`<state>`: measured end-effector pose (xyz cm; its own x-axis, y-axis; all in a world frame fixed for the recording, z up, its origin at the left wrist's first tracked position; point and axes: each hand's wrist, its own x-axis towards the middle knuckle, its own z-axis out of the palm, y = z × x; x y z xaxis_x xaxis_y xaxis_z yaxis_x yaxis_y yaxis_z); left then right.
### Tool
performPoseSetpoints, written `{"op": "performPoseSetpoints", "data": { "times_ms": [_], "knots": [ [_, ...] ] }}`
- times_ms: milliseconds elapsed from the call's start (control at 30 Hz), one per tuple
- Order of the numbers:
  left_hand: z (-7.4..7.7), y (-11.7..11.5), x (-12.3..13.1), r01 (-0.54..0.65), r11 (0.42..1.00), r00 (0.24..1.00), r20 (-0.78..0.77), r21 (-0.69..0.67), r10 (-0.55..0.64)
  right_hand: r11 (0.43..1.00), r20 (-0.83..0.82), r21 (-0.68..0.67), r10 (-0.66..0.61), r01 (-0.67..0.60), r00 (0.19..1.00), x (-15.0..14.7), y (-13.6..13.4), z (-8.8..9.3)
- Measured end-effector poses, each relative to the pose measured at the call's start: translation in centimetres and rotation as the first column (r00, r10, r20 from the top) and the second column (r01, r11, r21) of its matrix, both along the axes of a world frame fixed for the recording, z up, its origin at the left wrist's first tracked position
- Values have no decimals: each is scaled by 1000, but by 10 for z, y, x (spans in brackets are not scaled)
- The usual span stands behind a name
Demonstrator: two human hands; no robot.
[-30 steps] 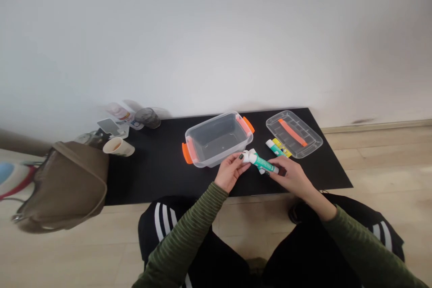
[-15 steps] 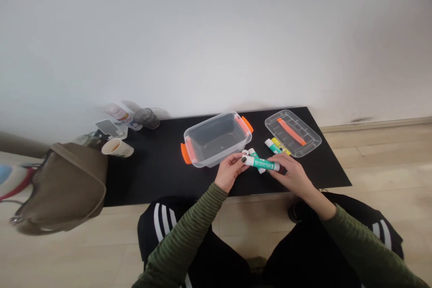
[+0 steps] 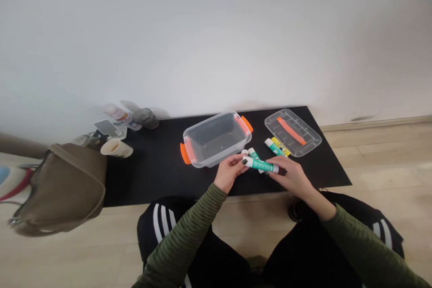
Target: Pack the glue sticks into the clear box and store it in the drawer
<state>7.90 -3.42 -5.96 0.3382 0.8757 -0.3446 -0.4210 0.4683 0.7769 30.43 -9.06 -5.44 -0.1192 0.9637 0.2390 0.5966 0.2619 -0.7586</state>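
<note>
My left hand (image 3: 228,173) and my right hand (image 3: 292,175) together hold a green-and-white glue stick (image 3: 261,165) just above the black mat (image 3: 158,171), one hand at each end. Another green stick (image 3: 254,154) lies right behind it. Two more sticks, one green (image 3: 272,146) and one yellow (image 3: 282,146), lie beside the clear lid (image 3: 293,132) with its orange strip. An empty clear plastic box (image 3: 216,138) with orange latches stands just behind my left hand.
A brown bag (image 3: 60,189) sits on the floor at the left. Near it are a paper cup (image 3: 116,148), a dark glass (image 3: 146,118), a bottle (image 3: 118,112) and a small mirror or phone (image 3: 107,127). A white wall rises behind the mat.
The glue stick in my hands has turned from slanted to nearly level and shifted slightly toward me. The view has drifted a little.
</note>
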Motion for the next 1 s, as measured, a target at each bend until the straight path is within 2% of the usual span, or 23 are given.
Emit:
{"op": "performPoseSetpoints", "data": {
  "times_ms": [300,567,667,833,900,1000],
  "knots": [
    [3,0,-3,45,999,999,-31,26,-44,988,-78,-155,-21,9,997,-1,-2,6],
    [2,3,-6,114,990,992,-68,82,-109,945,-177,-328,-68,6,982,2,0,-1],
    [2,3,-8,147,983,986,-90,106,-138,898,-283,-440,-112,-25,953,2,1,-2],
    [-1,2,-9,198,972,977,-100,126,-187,771,-401,-621,-155,-143,903,2,2,0],
    [-3,1,-8,208,969,975,-105,136,-195,752,-411,-636,-143,-170,900,1,2,1],
    [-7,-1,-3,231,956,968,-142,178,-207,746,-403,-619,-34,-245,915,-2,2,2]
  ]
}}
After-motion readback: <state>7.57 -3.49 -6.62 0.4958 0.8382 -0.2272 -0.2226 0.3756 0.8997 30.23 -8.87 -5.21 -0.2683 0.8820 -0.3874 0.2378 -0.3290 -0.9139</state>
